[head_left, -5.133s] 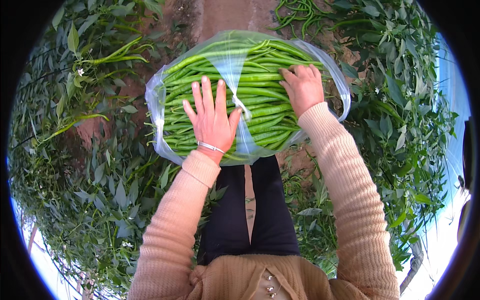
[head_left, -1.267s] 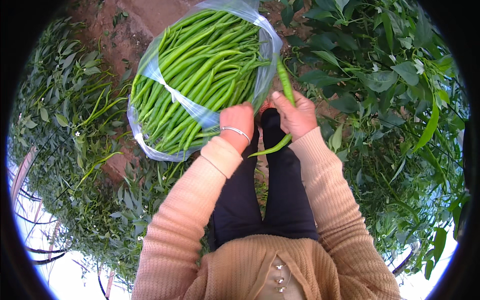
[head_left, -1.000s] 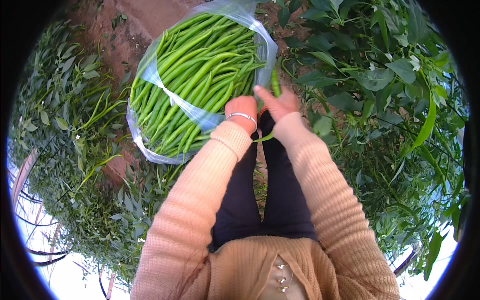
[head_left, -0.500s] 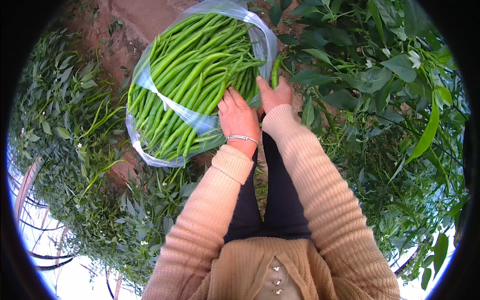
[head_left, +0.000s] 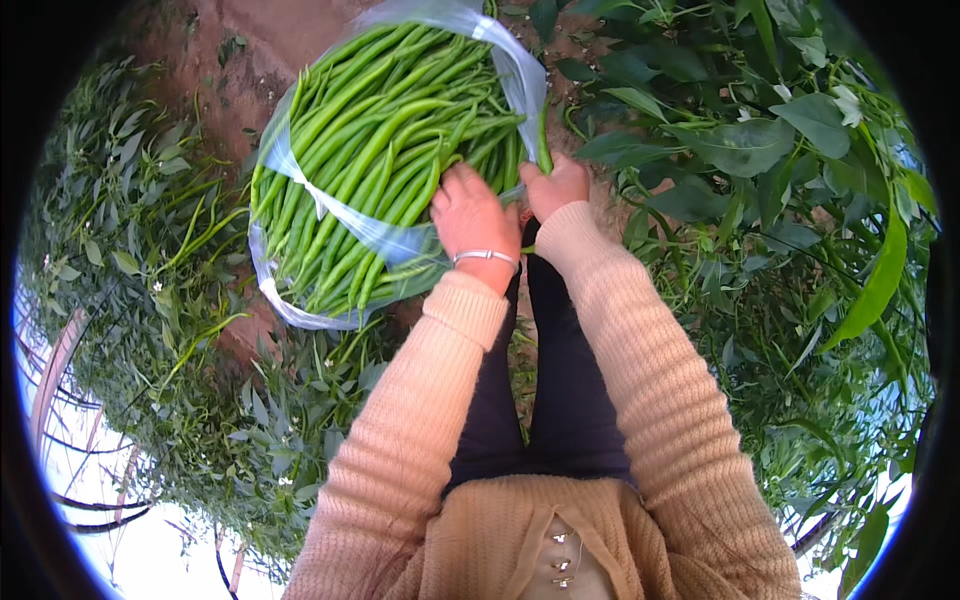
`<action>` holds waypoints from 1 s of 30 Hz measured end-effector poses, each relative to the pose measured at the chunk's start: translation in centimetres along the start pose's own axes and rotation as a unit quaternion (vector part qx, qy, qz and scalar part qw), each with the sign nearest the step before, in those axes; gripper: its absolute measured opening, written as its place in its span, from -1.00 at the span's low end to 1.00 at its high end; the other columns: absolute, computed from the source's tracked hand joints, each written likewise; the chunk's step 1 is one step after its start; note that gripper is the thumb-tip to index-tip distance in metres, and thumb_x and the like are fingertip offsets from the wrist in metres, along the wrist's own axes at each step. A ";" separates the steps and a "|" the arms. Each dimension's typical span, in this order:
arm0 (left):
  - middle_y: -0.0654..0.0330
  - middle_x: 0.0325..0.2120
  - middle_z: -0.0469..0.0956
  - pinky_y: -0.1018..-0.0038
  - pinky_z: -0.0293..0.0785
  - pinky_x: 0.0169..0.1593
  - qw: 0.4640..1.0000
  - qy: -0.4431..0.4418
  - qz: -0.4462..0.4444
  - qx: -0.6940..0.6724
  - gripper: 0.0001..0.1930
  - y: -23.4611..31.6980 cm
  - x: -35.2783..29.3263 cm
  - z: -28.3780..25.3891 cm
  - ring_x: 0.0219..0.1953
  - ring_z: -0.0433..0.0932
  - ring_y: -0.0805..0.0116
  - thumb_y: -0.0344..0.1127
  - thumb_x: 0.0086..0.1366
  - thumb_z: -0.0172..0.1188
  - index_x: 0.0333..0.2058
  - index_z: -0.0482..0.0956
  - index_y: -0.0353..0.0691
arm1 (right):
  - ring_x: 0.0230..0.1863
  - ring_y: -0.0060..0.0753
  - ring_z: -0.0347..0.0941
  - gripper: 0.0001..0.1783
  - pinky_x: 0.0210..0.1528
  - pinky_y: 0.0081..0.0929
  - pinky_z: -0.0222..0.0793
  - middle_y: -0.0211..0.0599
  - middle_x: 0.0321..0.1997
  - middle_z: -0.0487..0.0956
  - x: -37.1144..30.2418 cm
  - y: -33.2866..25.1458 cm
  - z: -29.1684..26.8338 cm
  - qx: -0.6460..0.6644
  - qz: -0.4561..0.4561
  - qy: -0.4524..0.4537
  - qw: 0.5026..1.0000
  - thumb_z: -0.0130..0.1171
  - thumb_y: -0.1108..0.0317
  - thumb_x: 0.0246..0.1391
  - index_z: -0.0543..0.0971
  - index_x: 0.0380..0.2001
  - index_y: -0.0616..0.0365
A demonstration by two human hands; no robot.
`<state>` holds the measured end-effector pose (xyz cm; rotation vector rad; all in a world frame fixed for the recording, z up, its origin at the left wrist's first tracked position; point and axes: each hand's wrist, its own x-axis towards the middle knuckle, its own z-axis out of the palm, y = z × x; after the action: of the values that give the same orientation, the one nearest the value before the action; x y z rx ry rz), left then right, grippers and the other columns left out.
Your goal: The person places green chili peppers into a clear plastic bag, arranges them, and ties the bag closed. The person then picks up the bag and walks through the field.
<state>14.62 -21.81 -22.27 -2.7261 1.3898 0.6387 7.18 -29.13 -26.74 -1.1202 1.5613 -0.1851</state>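
Note:
A clear plastic bag (head_left: 522,75) stands open on the ground in front of me, packed with long green chili peppers (head_left: 370,130). My left hand (head_left: 475,218) lies on the near right part of the heap, fingers stretched out over the peppers. At the bag's right rim my right hand (head_left: 557,187) is closed, with the plastic edge at its thumb. One green chili pepper (head_left: 543,145) sticks up beside the rim, just above the right hand's fingers. Whether those fingers also grip it is hidden.
Leafy pepper plants (head_left: 130,220) crowd the left side, with long green peppers hanging among them. On the right, more pepper plants (head_left: 740,150) with white flowers reach close to my right arm. Bare brown soil (head_left: 265,40) shows behind the bag. My legs (head_left: 570,400) stand close to the bag.
My right hand has shifted slightly right, and its thumb has drawn back at the bag's rim. My left hand has moved slightly farther up onto the peppers.

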 end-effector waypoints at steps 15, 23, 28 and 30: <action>-0.22 0.25 0.12 0.14 0.06 0.33 0.995 -0.080 0.061 -0.030 -0.11 0.7 -0.4 1.3 0.32 0.07 -0.17 -0.19 0.03 0.34 0.23 0.11 -0.54 | -0.33 -0.08 0.58 -0.67 -0.20 -0.28 0.44 0.04 -0.40 0.63 0.0 -0.5 -0.5 -0.017 -0.027 -0.033 0.999 0.21 0.32 -0.11 0.59 -0.26 0.31; -0.28 0.13 0.21 0.10 0.18 0.22 0.981 -0.020 -0.165 -0.096 -0.09 0.8 0.1 0.1 0.16 0.24 -0.23 -0.16 -0.01 0.40 0.18 0.12 -0.57 | -0.49 -0.48 0.49 -0.75 -0.38 -0.45 0.42 -0.24 -0.47 0.61 0.4 0.1 -0.4 0.012 -0.024 -0.066 0.997 0.23 0.44 -0.06 0.59 -0.27 0.32; -0.23 0.12 0.24 0.16 0.26 0.16 0.990 0.022 -0.044 -0.132 -0.12 -0.8 -1.3 0.4 0.08 0.31 -0.22 -0.20 -0.01 0.40 0.21 0.15 -0.49 | -0.53 -0.35 0.50 -0.77 -0.37 -0.33 0.42 -0.18 -0.55 0.60 0.5 -0.2 -0.5 0.058 -0.010 -0.069 0.996 0.21 0.41 -0.11 0.56 -0.35 0.33; -0.29 0.08 0.30 0.10 0.30 0.12 0.970 0.025 -0.081 -0.228 -0.34 -1.6 -0.8 -0.6 0.07 0.33 -0.26 -0.26 0.14 0.28 0.15 0.27 -0.50 | -0.49 -0.34 0.51 -0.75 -0.32 -0.33 0.42 -0.18 -0.53 0.60 -0.1 -1.6 -0.4 0.036 0.001 -0.065 0.997 0.21 0.40 -0.13 0.57 -0.35 0.33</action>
<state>15.65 -20.32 -21.71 -3.1795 1.1256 0.9905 7.67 -30.10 -25.55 -1.0543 1.4290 -0.1617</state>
